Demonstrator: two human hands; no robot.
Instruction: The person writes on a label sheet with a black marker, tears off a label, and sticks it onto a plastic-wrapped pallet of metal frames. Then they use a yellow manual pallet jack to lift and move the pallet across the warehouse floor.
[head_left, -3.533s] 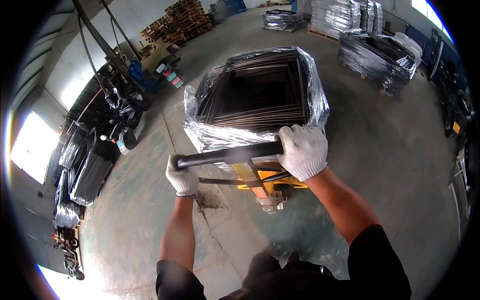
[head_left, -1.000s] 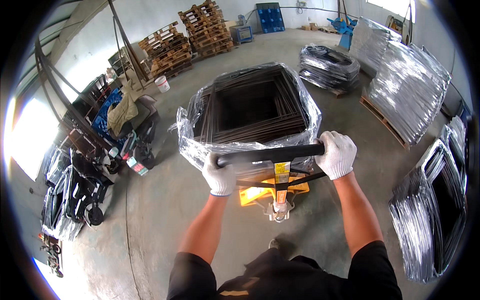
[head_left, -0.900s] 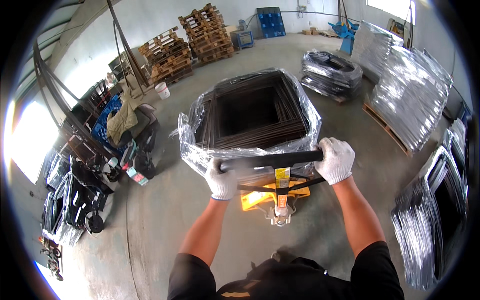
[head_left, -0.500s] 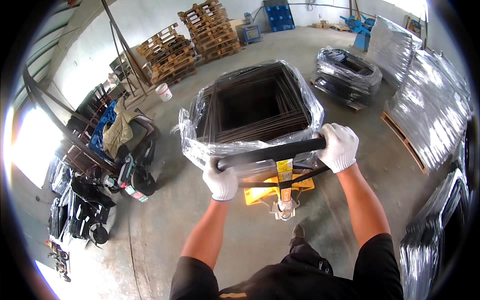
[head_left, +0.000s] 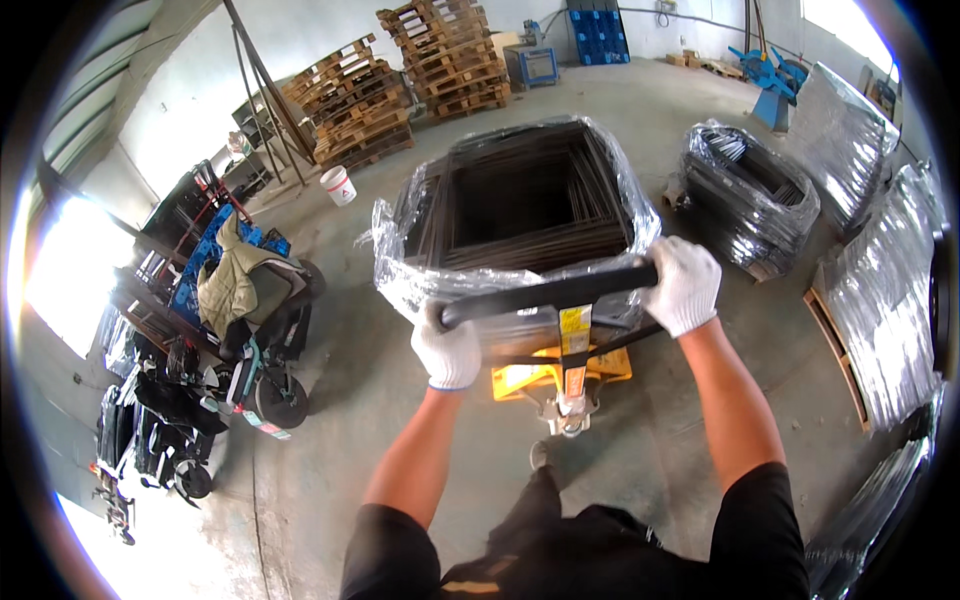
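Underfoot you have a grey concrete floor (head_left: pixel 350 400), stained in patches, inside a large workshop hall with pale walls and bright daylight at its left edge. Take the yellow pallet jack (head_left: pixel 560 375) as your landmark: it stands straight ahead of you, and its black handle bar (head_left: pixel 548 293) runs across just in front of your chest. Your left hand (head_left: pixel 448 352), in a white glove, is closed around the bar's left end; your right hand (head_left: pixel 683 285), gloved the same, is closed around its right end. On the jack, directly beyond the bar, sits one stack of dark square metal frames wrapped in clear film (head_left: pixel 515 215). To the right of the jack you see one more wrapped bundle of dark frames (head_left: pixel 750 200) on the floor, and further right two film-covered stacks (head_left: pixel 880 300) along the edge. Beyond the jack, by the far wall, stand two piles of wooden pallets (head_left: pixel 400 80), with one white bucket (head_left: pixel 338 185) near them. Left of the jack, scooters (head_left: pixel 250 340) are parked; their number is hard to tell.
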